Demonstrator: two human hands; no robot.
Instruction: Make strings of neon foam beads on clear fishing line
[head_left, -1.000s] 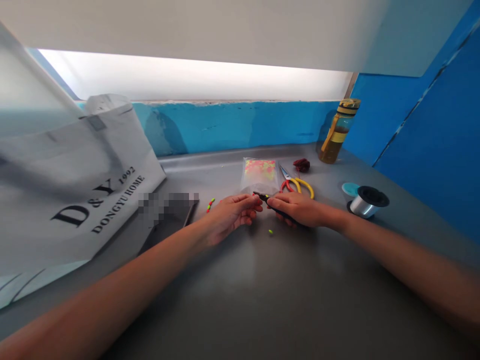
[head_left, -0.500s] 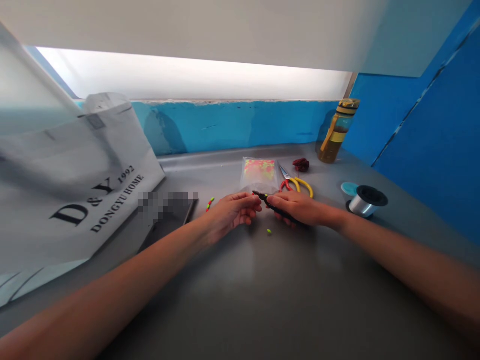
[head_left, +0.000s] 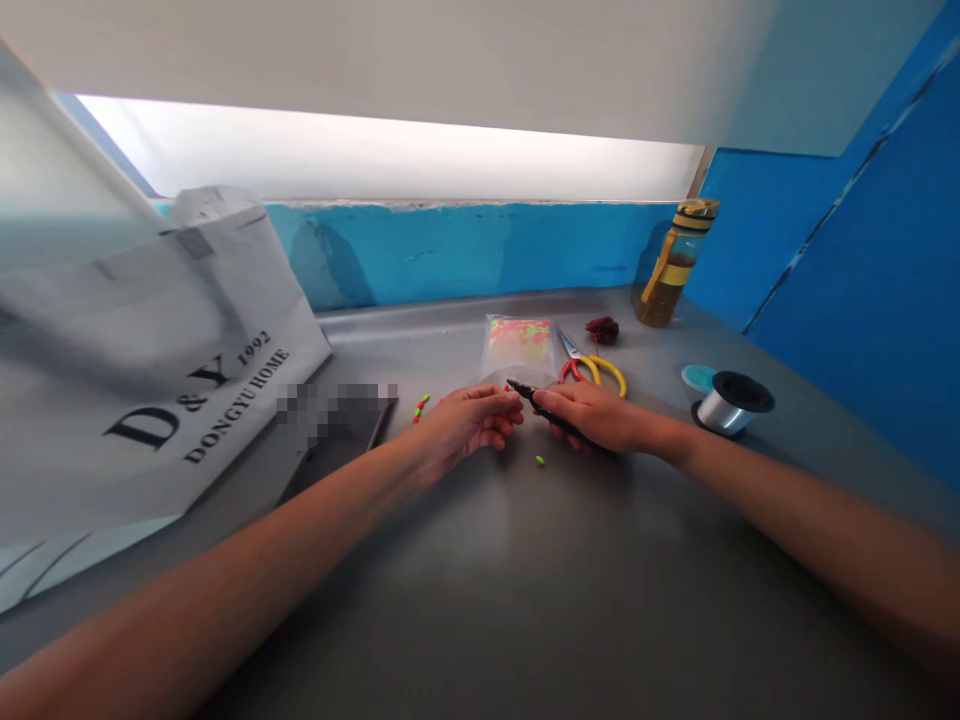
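My right hand (head_left: 589,412) is wrapped round dark pliers (head_left: 541,404), whose tip points left to the fingertips of my left hand (head_left: 480,418). The left thumb and forefinger are pinched together on something too small to make out; a tiny red bead (head_left: 507,389) shows by the plier tip. One yellow-green bead (head_left: 540,461) lies on the table below the hands. Left of my left hand is a short row of red and green beads (head_left: 421,408). A clear bag of pink and yellow beads (head_left: 520,342) lies just beyond the hands.
Scissors (head_left: 592,370) with red and yellow handles lie behind my right hand, near a dark red bundle (head_left: 602,330). Spools of clear line (head_left: 733,404) and teal (head_left: 699,377) are to the right. A bottle (head_left: 677,262) stands behind; a bag (head_left: 150,380) and dark case (head_left: 341,435) are left.
Both hands stay almost in place. The plier jaws look slightly shifted, and the yellow-green between them and my right thumb no longer shows.
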